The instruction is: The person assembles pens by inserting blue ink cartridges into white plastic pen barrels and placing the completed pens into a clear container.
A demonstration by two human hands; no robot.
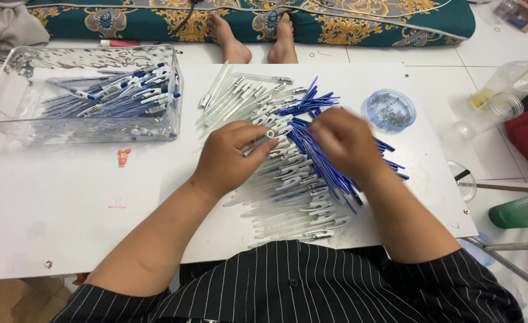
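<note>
left hand [228, 157]: pinching one clear pen barrel [263, 139] by its end, open tip toward the other hand so a refill could slide in
right hand [343, 142]: blurry, curled over the blue refills [312, 128], can't tell if it grips one
landmark: barrel heap [288, 179] mid-board, refills just right of it
clear bin [84, 96]: far left of heap, holds assembled pens
blue lid [390, 110]: right of heap, small metal bits inside

White desk [66, 221], set low over a tiled floor. On it: clear plastic box [12, 98] of finished blue-and-white pens, far left; small pink figure [123, 157] just near of the box; heap of clear pen barrels [234, 96] and blue refills [312, 101] at centre; round blue lid [390, 110] holding small metal parts, far right.
</note>
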